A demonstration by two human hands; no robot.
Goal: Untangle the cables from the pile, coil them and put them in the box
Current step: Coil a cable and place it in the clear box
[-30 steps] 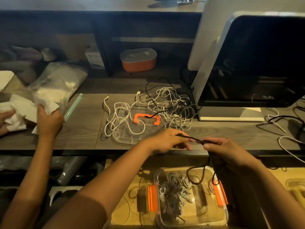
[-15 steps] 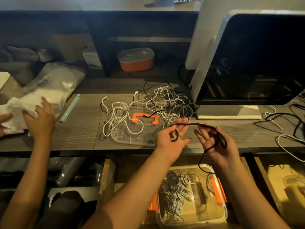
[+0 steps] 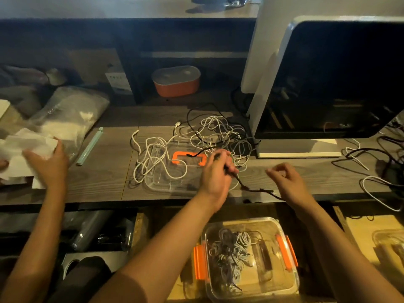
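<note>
A tangled pile of white and black cables [image 3: 209, 136] lies on the wooden desk, partly over a clear lid with an orange handle [image 3: 166, 180]. My left hand [image 3: 218, 171] grips a black cable [image 3: 255, 189] at the pile's near right edge. From the fist the cable runs down and right along the desk edge and passes under my right wrist. My right hand [image 3: 286, 178] hovers over the desk with its fingers curled and nothing visible between them. Below the desk edge stands the clear box with orange clips [image 3: 290, 278], holding several coiled cables [image 3: 229, 252].
A large dark monitor [image 3: 338, 84] stands right of the pile. More loose cables [image 3: 371, 186] lie at the far right. Another person's hand [image 3: 48, 165] handles white paper at the left, beside a plastic bag and a green pen [image 3: 89, 147]. An orange tub [image 3: 177, 82] sits behind.
My left hand moved up to the pile and closed round the black cable. The loop slid off my right hand, which shifted right. The other person's hand moved over the paper.
</note>
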